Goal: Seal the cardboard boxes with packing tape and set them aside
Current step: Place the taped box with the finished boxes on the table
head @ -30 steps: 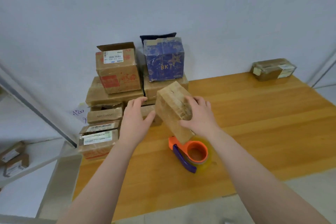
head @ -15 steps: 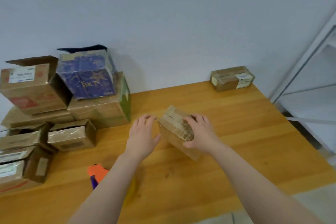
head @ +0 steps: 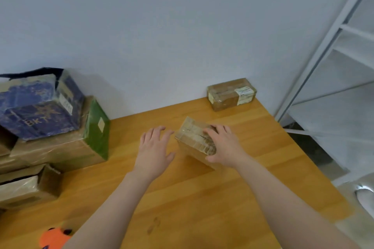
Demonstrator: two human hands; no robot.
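A small taped cardboard box (head: pixel 192 140) stands on the wooden table (head: pixel 202 198), a little right of its middle. My right hand (head: pixel 224 145) grips it from the right, fingers curled over its top and thumb at the near corner. My left hand (head: pixel 154 150) hovers just left of the box with spread, relaxed fingers, not touching it. The orange tape dispenser (head: pixel 53 238) lies at the near left edge of the view, partly cut off and partly behind my left forearm.
A sealed brown box with a white label (head: pixel 230 94) sits at the table's far right corner by the wall. Stacked boxes fill the left, among them a blue BKT box (head: pixel 38 107) on a green-sided carton (head: pixel 97 127). A white metal shelf (head: pixel 334 66) stands to the right.
My right hand has carried the small box rightward across the table, away from the stack and the dispenser. My left hand has let go of it and now hovers beside it.
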